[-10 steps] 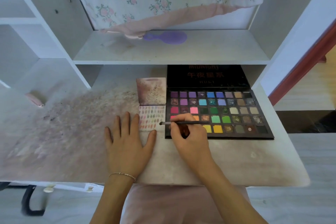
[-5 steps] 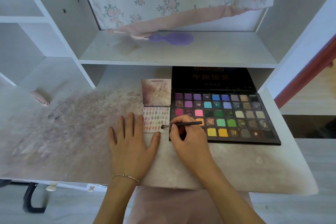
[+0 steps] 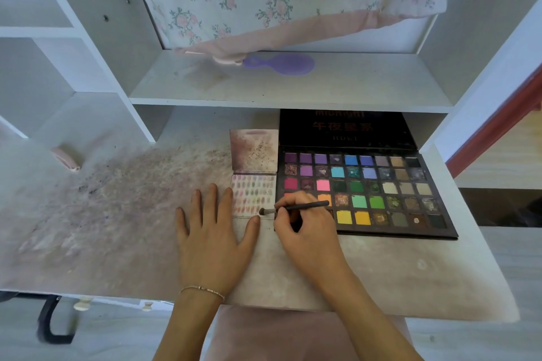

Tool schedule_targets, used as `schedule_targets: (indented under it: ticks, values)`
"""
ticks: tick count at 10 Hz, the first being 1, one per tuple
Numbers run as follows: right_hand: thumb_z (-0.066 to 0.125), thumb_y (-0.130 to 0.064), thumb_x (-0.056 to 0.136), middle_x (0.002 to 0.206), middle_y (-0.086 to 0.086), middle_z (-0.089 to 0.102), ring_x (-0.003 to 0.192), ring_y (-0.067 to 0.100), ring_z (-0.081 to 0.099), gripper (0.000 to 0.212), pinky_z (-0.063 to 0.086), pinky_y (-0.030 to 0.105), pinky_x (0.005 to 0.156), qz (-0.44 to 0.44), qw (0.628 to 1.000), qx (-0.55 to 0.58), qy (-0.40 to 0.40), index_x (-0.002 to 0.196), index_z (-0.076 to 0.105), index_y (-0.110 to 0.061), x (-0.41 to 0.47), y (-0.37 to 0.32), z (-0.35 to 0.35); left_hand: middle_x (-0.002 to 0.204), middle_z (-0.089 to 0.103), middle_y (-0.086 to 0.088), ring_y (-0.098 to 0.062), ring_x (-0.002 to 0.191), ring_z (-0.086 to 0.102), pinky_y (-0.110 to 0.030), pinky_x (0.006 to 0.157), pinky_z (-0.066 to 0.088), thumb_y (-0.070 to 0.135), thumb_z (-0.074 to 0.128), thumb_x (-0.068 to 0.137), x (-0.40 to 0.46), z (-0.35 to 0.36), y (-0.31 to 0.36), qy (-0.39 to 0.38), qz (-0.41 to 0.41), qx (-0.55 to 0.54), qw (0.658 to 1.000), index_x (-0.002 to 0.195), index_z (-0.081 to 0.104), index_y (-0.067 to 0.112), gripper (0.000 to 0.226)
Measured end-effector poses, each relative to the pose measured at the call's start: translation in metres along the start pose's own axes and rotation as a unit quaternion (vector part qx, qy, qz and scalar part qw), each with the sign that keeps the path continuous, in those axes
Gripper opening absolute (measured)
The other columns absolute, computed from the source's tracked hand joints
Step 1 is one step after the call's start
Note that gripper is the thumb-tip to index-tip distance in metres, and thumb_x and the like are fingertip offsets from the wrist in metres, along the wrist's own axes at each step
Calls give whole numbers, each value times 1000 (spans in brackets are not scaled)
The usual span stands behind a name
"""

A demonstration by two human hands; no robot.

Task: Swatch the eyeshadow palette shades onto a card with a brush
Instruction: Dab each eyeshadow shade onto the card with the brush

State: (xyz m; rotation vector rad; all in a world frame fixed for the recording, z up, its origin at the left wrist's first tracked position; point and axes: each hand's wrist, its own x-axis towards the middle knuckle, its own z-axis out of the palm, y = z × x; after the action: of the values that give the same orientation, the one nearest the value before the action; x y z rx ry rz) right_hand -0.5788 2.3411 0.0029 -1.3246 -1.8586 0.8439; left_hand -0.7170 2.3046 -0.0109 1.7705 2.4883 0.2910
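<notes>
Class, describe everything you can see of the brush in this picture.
The brush is thin, with a dark straight handle, a short silvery collar and a small rounded tuft of brownish bristles. It lies almost level, tuft pointing left, handle reaching right over the palette. The right hand pinches it near the collar. The tuft sits at the lower right of the card, just above the left hand's thumb; contact is unclear.

Near-left pans of eyeshadow palette (image 3: 381, 190) hidden beneath right hand (image 3: 308, 228); lid lettering too dim to read; both forearms cropped at bottom edge.
</notes>
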Motion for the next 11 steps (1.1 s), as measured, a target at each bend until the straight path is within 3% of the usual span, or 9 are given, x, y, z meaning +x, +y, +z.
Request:
schedule_targets:
  ticks: [5,7,9,11]
  values:
    - [54,-16,85,76,-20,49,75,0,50,15,37,11,62,-7,1000,0,20,82,49,-31,-1,1,1,155,4,1,-20,142,-7,-43,112,-8,69,-8,66,-1,-2,1,-1,6,-3,1000,145,11,27,91]
    - [52,-5,88,91,-12,58,83,1,56,33,44,9,69,-15,983,148,108,93,53,-38,-5,-4,-7,155,3,2,-18,142,-7,-42,112,-9,67,6,76,0,0,-1,2,2,-12,1000,145,10,28,79]
    - [51,0,88,88,-11,60,80,1,57,36,45,8,67,4,973,155,170,90,57,-36,-25,10,-34,155,7,3,-17,142,-4,-41,112,-9,65,12,76,0,1,-2,3,7,-33,999,144,15,29,77]
    - [50,-3,89,93,-19,63,94,1,59,43,48,13,79,51,961,158,222,89,59,-44,-48,27,-61,154,13,1,-19,142,1,-42,113,-5,64,17,76,0,0,-2,8,8,-50,999,143,21,26,78]
